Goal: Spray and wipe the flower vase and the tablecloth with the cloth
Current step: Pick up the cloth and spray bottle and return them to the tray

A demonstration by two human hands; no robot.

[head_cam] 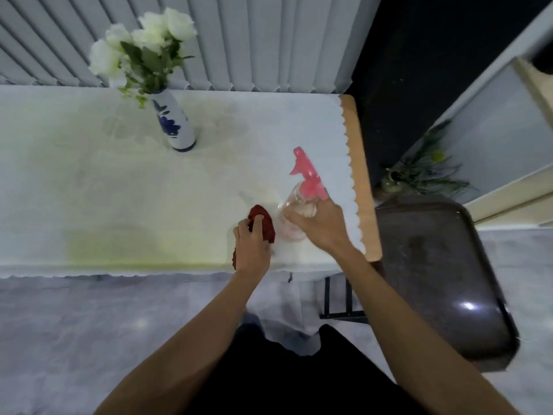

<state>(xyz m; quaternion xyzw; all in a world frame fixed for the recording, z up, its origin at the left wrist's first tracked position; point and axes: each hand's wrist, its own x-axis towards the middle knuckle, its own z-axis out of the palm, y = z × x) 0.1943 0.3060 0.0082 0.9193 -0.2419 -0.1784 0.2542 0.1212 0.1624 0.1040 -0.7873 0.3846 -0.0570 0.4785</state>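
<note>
A white vase with a blue flower pattern (176, 125) stands upright at the back of the table and holds white roses (143, 43). A white tablecloth (119, 181) with a scalloped edge covers the table. My left hand (251, 244) is closed on a dark red cloth (264, 223) near the table's front edge. Just to its right, my right hand (320, 226) wraps around a clear spray bottle (299, 205) with a pink trigger head (308, 175). The bottle tilts, its nozzle pointing away toward the back.
Bare wooden table edge (359, 163) shows past the cloth on the right. A dark chair seat (443, 280) stands right of the table. A small potted plant (419, 175) sits behind it. Grey vertical blinds (239, 40) run along the table's back.
</note>
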